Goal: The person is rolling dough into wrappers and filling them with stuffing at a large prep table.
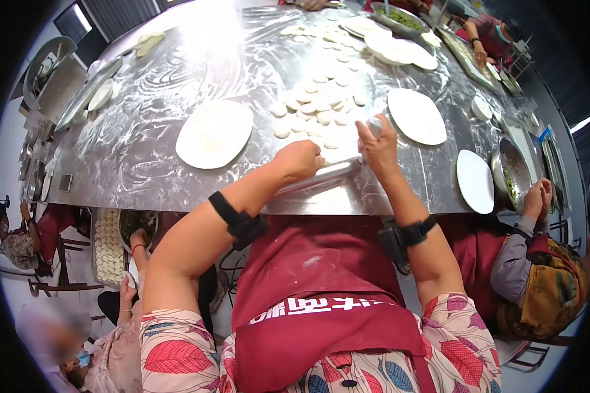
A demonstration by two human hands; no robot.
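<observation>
Near the front edge of the floured metal table (144, 144), my left hand (299, 160) is closed, its fingers curled down by small dough rounds; what they pinch is too small to make out. My right hand (379, 141) is wrapped round a pale rolling pin (374, 124), whose end shows at the thumb. Flattened dough rounds (324, 118) lie scattered just beyond both hands. A white plate (214, 134) rests left of them, and another white plate (417, 116) sits close to my right hand.
Stacked white plates (400, 51) and a bowl of green filling (400, 19) stand at the back right. Another plate (474, 181) and a metal bowl (512, 171) are at right, beside a co-worker's hands (539, 198). Other people sit at left. A dumpling tray (109, 245) is below left.
</observation>
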